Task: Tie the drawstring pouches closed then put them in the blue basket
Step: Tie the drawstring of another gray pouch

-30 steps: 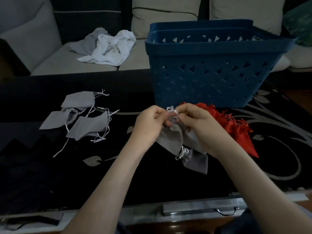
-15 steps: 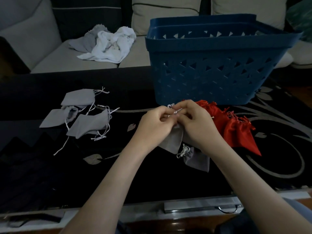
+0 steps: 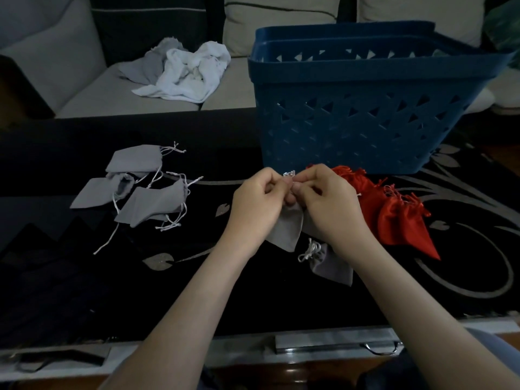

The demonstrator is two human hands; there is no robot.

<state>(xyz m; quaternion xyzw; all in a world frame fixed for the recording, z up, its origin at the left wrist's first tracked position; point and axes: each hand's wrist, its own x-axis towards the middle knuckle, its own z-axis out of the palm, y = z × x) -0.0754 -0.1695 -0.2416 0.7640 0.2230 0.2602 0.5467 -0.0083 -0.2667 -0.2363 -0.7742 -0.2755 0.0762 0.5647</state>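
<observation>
A grey pouch [image 3: 285,229] hangs just over the table [image 3: 225,291], in front of the basket [image 3: 365,122]. The left hand [image 3: 259,201] and right hand [image 3: 329,201] pinch its string [image 3: 289,173] with curled fingers. Red pouches [image 3: 399,220] lie beside it.

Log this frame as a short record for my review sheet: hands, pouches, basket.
left hand: pinches the drawstring of the held grey pouch
right hand: pinches the same drawstring from the other side
loose grey pouches: three on the table, left of the hands, cords trailing
small grey pouch: on the table by the right wrist, neck gathered
blue basket: upright behind the hands; contents not visible
red pouches: heaped right of the hands, in front of the basket
white cloth: crumpled on the sofa
</observation>
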